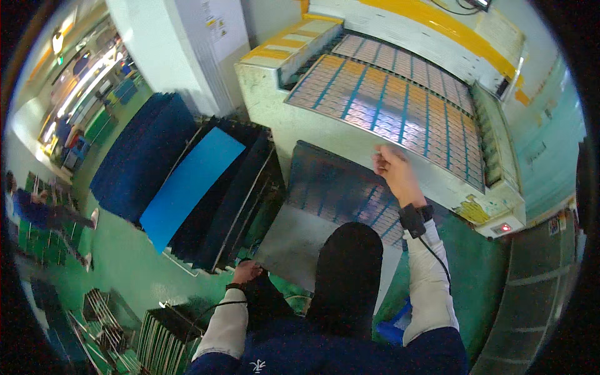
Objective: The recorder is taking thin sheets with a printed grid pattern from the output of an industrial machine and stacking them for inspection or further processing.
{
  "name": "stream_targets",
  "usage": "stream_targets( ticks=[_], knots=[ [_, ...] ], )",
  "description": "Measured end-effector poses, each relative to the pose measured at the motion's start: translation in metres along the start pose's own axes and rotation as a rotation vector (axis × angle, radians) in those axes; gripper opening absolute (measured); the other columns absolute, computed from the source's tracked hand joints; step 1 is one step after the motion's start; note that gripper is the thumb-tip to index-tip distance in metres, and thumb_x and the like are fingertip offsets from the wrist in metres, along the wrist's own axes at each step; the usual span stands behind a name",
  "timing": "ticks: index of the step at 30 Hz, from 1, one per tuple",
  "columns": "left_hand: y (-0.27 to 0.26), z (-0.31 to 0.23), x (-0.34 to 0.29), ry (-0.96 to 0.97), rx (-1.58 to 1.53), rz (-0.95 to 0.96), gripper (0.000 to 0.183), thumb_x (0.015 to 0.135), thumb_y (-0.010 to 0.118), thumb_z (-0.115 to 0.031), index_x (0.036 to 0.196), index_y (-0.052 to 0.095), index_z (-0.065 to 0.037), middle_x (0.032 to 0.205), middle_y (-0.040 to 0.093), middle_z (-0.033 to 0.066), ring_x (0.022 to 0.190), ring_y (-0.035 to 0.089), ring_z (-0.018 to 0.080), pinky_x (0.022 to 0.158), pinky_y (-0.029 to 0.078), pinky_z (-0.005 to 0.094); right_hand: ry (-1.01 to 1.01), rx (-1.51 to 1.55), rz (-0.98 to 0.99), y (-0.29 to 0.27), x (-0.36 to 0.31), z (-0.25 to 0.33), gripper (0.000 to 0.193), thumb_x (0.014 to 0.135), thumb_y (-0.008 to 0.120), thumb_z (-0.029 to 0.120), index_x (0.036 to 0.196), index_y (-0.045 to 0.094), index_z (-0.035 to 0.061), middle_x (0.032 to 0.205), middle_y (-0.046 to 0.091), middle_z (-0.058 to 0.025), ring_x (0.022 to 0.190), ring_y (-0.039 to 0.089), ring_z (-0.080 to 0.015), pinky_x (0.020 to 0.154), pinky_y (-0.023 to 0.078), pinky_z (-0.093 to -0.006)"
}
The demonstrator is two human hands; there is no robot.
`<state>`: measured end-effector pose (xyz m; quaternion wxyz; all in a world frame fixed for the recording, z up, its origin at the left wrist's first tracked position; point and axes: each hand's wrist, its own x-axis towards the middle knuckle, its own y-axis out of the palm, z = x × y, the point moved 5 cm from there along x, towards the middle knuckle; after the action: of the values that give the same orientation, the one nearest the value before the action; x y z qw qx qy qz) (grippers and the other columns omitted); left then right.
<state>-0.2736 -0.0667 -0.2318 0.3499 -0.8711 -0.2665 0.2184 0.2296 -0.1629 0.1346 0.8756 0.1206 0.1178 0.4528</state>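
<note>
A large panel (381, 112) with rows of small shiny units and blue strips lies on a machine's roller bed, its front edge reaching over the casing. Just below that edge is my right hand (395, 169), fingers curled, with nothing visible in them and apart from the panel. Lower down, a similar dark panel (337, 178) lies by a plain grey board (294, 234), in front of my legs. My left hand (247, 272) is closed at the grey board's left corner; its fingertips are partly hidden.
The pale machine (275, 94) has yellow stripes and a red-lit switch (505, 228). A rack to the left holds dark sheets (144, 156) and a bright blue sheet (194, 181). Slotted racks (156, 340) stand lower left, grey cabinets (537, 294) right. Another person (44, 212) is far left.
</note>
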Motion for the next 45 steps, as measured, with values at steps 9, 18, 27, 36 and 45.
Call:
stream_targets(
  ticks=[9,18,27,36,45],
  knots=[
    [0.025,-0.010,0.033,-0.035,-0.189,0.033,0.026,0.080,0.060,-0.030,0.100,0.062,-0.013,0.090,0.064,0.0078,0.080,0.060,0.0250,0.068,0.049,0.0373,-0.501,-1.540,-0.119,-0.076,-0.026,-0.070,0.040,0.067,0.064,0.014,0.104,0.059,0.0016,0.111,0.056,-0.0175,0.104,0.052,-0.0352,0.089,0.042,-0.0415],
    [0.036,0.018,0.022,-0.059,-0.080,0.032,0.035,0.080,0.059,-0.033,0.096,0.059,-0.001,0.086,0.063,0.0131,0.082,0.062,0.0264,0.068,0.051,0.0435,-0.482,-1.704,-0.031,-0.051,-0.047,-0.091,0.064,0.067,0.064,0.005,0.127,0.044,-0.0004,0.133,0.041,-0.0154,0.119,0.039,-0.0357,0.099,0.034,-0.0441],
    [0.030,0.003,0.028,-0.103,0.036,-0.002,0.024,0.077,0.068,-0.027,0.094,0.063,-0.011,0.087,0.063,0.0089,0.080,0.062,0.0238,0.071,0.051,0.0351,-0.369,-1.860,-0.115,-0.063,-0.055,-0.100,0.064,0.072,0.065,0.009,0.131,0.041,0.0026,0.134,0.040,-0.0116,0.117,0.041,-0.0336,0.095,0.036,-0.0426],
    [0.075,0.073,0.011,-0.390,-0.904,0.056,0.031,0.082,0.059,-0.035,0.103,0.062,-0.012,0.094,0.065,0.0057,0.087,0.062,0.0205,0.074,0.050,0.0360,-0.815,-1.658,-0.084,-0.032,-0.065,-0.083,0.025,0.074,0.059,0.007,0.099,0.059,0.0033,0.093,0.058,-0.0152,0.087,0.055,-0.0341,0.079,0.044,-0.0414],
    [0.025,0.021,0.003,-0.221,-0.709,-0.091,0.029,0.080,0.065,-0.023,0.101,0.058,-0.004,0.086,0.061,0.0094,0.078,0.062,0.0228,0.067,0.051,0.0377,-0.523,-1.343,0.092,-0.050,-0.053,-0.097,0.014,0.070,0.064,0.011,0.078,0.054,0.0059,0.075,0.058,-0.0132,0.072,0.057,-0.0347,0.062,0.045,-0.0424]
  ],
)
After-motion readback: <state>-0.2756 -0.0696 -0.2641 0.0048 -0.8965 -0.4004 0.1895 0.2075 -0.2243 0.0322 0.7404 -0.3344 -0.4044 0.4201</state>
